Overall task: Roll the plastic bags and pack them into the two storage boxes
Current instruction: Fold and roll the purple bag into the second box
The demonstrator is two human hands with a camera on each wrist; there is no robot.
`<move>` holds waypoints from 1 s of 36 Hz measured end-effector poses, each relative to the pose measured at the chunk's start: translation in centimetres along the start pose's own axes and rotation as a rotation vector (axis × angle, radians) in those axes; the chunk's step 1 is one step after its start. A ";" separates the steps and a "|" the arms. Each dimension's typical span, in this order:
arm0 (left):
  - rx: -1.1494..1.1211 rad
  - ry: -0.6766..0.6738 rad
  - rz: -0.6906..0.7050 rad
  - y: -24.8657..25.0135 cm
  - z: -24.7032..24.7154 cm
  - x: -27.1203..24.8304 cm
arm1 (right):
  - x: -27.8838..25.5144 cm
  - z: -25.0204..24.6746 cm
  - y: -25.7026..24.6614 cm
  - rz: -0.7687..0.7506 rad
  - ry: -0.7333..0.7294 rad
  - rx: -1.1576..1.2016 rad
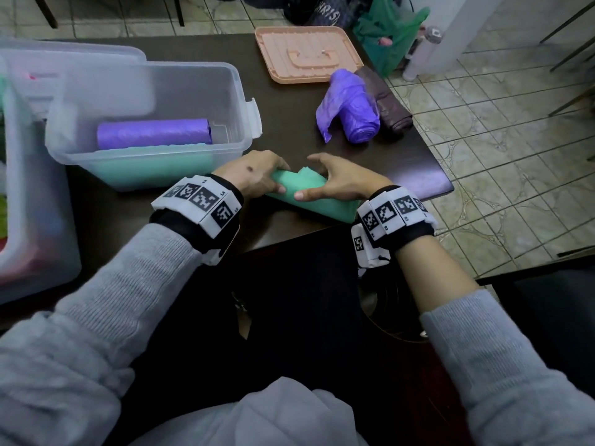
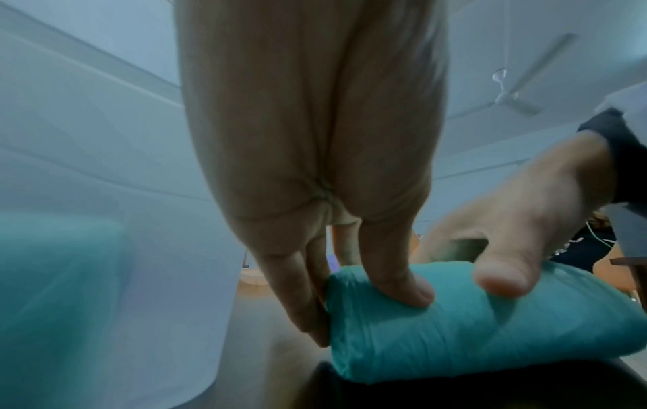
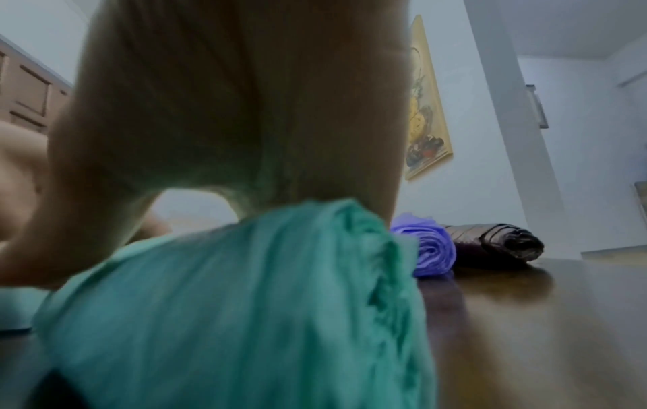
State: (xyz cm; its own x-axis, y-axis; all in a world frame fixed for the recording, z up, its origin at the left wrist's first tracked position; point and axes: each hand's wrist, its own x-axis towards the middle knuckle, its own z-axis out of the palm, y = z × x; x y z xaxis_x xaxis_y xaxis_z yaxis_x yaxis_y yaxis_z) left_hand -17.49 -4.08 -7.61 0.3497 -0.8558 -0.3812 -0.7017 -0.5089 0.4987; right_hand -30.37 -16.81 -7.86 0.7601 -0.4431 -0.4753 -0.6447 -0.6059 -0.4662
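Note:
A partly rolled green plastic bag (image 1: 317, 201) lies on the dark table (image 1: 289, 130) near its front edge. My left hand (image 1: 281, 177) grips the roll's left end, thumb on the near side, fingers over the far side. My right hand (image 1: 306, 178) grips it just to the right the same way. In the left wrist view my left hand (image 2: 367, 304) presses its thumb on the green bag (image 2: 455, 332). The right wrist view shows the green bag (image 3: 245, 304) under my right hand (image 3: 227, 138). A clear storage box (image 1: 238, 91) at the left holds a purple roll (image 1: 154, 133) and a green roll (image 1: 154, 165).
A second clear box (image 1: 38, 239) stands at the far left. A rolled purple bag (image 1: 351, 107) and a dark brown roll (image 1: 386, 104) lie by the table's right edge. A pink lid (image 1: 309, 54) lies at the back. A green bag (image 1: 389, 30) sits on the tiled floor.

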 end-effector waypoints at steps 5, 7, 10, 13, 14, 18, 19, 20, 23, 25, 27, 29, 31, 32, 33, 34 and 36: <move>-0.010 0.005 0.007 -0.1 0.0 -0.2 | 0.1 0.9 -0.6 -0.014 0.016 -0.149; -0.016 0.010 0.013 -0.1 0.1 -0.3 | -0.2 1.3 -0.6 -0.036 0.039 -0.184; -0.031 0.029 0.017 -0.4 0.4 -0.6 | -0.6 2.0 -0.9 -0.074 0.085 -0.210; -0.117 0.082 0.021 -1.0 0.7 -1.2 | -0.9 2.6 -1.3 -0.103 0.118 -0.216; -0.163 0.103 0.003 -1.3 0.8 -1.6 | -1.1 2.8 -1.5 -0.113 0.118 -0.226; -0.427 0.168 -0.133 -4.0 1.6 -3.7 | -1.5 3.8 -2.6 -0.145 0.081 -0.227; -0.511 0.176 -0.169 -4.8 1.7 -4.5 | -1.5 4.1 -3.1 -0.156 0.072 -0.221; -0.611 0.179 -0.215 -5.3 1.9 -5.1 | -1.5 4.3 -3.2 -0.159 0.063 -0.217; -0.961 0.272 -0.388 -6.8 1.5 -7.5 | -1.6 4.8 -4.4 -0.197 0.033 -0.208; -1.178 0.362 -0.455 -7.6 0.8 -8.5 | -1.7 4.8 -5.2 -0.204 0.010 -0.178; -1.368 0.482 -0.475 -8.0 0.0 -9.1 | -1.8 4.6 -5.9 -0.219 -0.001 -0.154; -1.550 0.589 -0.456 -8.3 -0.8 -9.3 | -2.0 3.9 -6.8 -0.249 -0.019 -0.178; -1.686 0.677 -0.439 -8.5 -1.4 -9.1 | -2.3 2.8 -7.8 -0.281 -0.035 -0.210; -1.738 0.714 -0.439 -8.5 -1.7 -9.0 | -2.4 2.2 -8.3 -0.296 -0.036 -0.217; -1.786 0.751 -0.433 -8.5 -2.0 -8.8 | -2.6 1.5 -8.8 -0.312 -0.033 -0.221; -1.823 0.781 -0.419 -8.3 -2.3 -8.7 | -2.7 0.9 -9.3 -0.328 -0.027 -0.219; -1.852 0.843 -0.402 -8.0 -2.6 -8.4 | -2.9 -0.4 -10.5 -0.368 -0.004 -0.205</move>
State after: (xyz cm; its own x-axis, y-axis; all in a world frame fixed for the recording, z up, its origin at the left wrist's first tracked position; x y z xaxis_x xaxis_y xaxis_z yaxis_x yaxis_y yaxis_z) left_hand -13.24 6.88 -6.39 0.8029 -0.2475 -0.5423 0.5960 0.3521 0.7217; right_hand -25.78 -9.41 -1.31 0.9361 -0.1703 -0.3078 -0.3003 -0.8426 -0.4471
